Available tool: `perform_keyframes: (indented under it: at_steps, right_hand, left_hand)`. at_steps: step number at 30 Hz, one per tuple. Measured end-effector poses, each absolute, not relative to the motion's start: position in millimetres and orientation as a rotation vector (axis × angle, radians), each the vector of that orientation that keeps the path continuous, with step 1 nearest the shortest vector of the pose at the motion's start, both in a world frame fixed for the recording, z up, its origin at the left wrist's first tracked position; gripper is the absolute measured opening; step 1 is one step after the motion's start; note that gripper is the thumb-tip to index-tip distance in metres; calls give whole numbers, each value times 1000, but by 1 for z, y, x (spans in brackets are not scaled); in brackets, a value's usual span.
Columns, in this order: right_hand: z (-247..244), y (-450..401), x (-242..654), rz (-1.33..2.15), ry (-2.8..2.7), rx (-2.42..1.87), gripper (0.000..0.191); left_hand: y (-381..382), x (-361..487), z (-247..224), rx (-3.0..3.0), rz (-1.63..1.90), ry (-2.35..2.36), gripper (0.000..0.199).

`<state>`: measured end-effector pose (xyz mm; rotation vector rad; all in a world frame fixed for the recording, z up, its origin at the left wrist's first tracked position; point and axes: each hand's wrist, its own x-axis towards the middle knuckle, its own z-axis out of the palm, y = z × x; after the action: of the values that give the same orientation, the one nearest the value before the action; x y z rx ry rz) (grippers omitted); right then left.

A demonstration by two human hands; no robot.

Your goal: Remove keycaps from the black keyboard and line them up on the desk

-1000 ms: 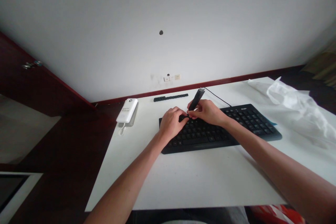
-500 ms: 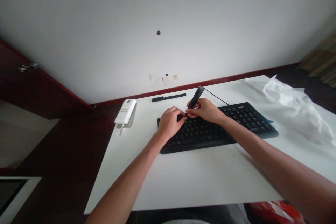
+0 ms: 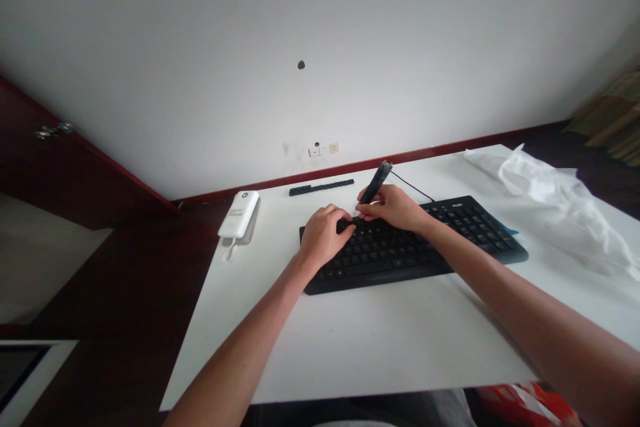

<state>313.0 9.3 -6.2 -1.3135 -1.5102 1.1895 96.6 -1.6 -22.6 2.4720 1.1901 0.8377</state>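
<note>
A black keyboard [image 3: 385, 270] lies on the white table under both hands. My right hand [image 3: 395, 205] is closed around a thick black pen-shaped tool [image 3: 376, 182], which leans with its rough grey end up and its light tip down at the keyboard's upper rows. Just left of that tip, my left hand [image 3: 325, 233] rests on the keyboard, fingers curled and thumb nearly meeting the forefinger. What lies between those fingertips, if anything, is too small to make out. Behind the hands sits a row of small black keycaps [image 3: 323, 187].
At the table's left is a white power bank [image 3: 239, 213] with a short looped cable. Crumpled white plastic [image 3: 550, 180] covers part of the right side. A thin black cable [image 3: 413, 185] runs behind the keyboard. The wall has sockets [image 3: 324, 149] beyond the table [image 3: 350, 347].
The black tool has tilted slightly further right at its upper end, with my right hand shifting a little. My left hand stays nearly still; the view moves slightly.
</note>
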Motion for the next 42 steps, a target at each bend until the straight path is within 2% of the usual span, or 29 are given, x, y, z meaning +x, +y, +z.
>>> perform_keyframes:
  at_steps: [4,11,31,37,42]
  right_hand:
    - [5,9,322,1092,-1585,-1293,23]
    - [5,9,326,1166,-1699,-1215,23]
    - [15,1,324,939,-1971,-1290,18]
    - [24,-4,322,777,-2127,-1263,13]
    - [24,-3,323,790,-2136,-1276,12]
  left_hand:
    - [-3,97,-21,2503,804,1194,12]
    - [-3,98,-21,2611,708,1140,22]
    - [-1,99,-20,2555,707,1039,18]
    - [2,98,-21,2507,721,1014,18]
    - [2,99,-21,2503,719,1024,18]
